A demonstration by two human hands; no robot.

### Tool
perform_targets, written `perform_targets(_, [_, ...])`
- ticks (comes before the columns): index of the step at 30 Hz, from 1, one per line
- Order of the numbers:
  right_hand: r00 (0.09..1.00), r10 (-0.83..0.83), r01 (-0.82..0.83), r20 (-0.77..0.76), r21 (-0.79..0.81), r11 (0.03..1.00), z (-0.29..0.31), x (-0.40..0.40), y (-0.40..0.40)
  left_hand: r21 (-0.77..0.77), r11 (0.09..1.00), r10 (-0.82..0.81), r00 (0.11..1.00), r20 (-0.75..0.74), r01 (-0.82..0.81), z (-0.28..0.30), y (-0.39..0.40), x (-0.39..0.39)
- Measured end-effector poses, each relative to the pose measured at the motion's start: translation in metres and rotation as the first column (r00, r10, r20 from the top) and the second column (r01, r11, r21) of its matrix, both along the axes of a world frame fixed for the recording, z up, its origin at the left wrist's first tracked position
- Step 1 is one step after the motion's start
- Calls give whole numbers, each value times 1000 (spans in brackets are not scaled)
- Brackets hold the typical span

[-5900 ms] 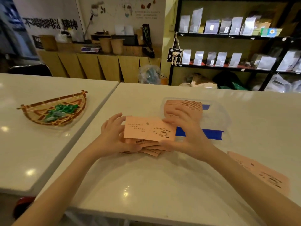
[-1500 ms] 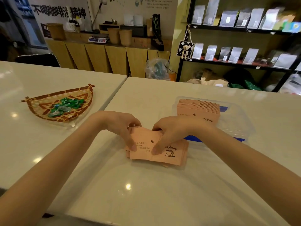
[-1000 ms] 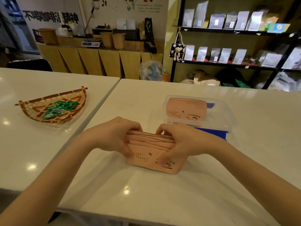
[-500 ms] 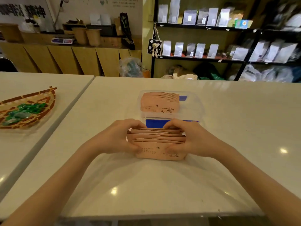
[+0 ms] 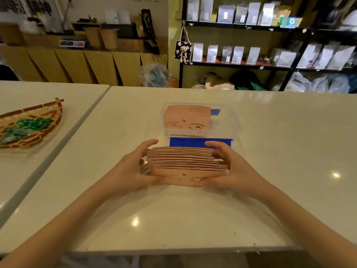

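A stack of pink paper coffee sleeves (image 5: 185,165) stands on edge on the white table (image 5: 270,151), printed side toward me. My left hand (image 5: 135,171) grips its left end and my right hand (image 5: 229,169) grips its right end, thumbs on the front sleeve. Just behind it is a clear plastic box (image 5: 234,122) with a blue clip (image 5: 199,142). Inside the box stands a second stack of pink sleeves (image 5: 186,118).
A woven basket (image 5: 38,120) with green wrapped sweets lies on the neighbouring table at the left. A gap runs between the two tables. Behind are a wooden counter (image 5: 77,64) and black shelves (image 5: 251,63) of pouches.
Both hands have gathered the loose sleeves from a flat pile into an upright stack and squared it. The stack now stands close in front of the box.
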State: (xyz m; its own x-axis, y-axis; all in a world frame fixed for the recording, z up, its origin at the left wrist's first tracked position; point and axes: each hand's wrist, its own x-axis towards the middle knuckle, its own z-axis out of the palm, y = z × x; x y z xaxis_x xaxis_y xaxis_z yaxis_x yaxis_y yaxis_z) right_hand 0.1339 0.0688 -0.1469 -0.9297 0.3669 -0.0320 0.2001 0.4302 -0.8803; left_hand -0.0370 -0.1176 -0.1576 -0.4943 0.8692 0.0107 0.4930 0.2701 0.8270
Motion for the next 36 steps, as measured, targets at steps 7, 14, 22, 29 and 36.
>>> perform_targets(7, [996, 1, -16, -87, -166, 986, -14, 1, -9, 94, 996, -7, 990, 138, -6, -12, -1, 11])
perform_targets(14, [968, -115, 83, -225, -146, 986, -17, -8, -25, 124, 991, 40, 999, 26, -42, -16, 7, 23])
perform_targets(22, [969, -129, 123, -209, -42, 992, -20, -9, -23, 90, 994, 72, 997, -26, -69, -15, 7, 17])
perform_targets(29, [979, -79, 80, -189, 1, 997, -11, -5, -17, 42, 998, 59, 978, -199, -51, -10, 4, 13])
perform_targets(36, [988, -100, 122, -118, 198, 973, -9, -2, -11, -2, 999, 47, 966, -256, -49, -5, -1, 12])
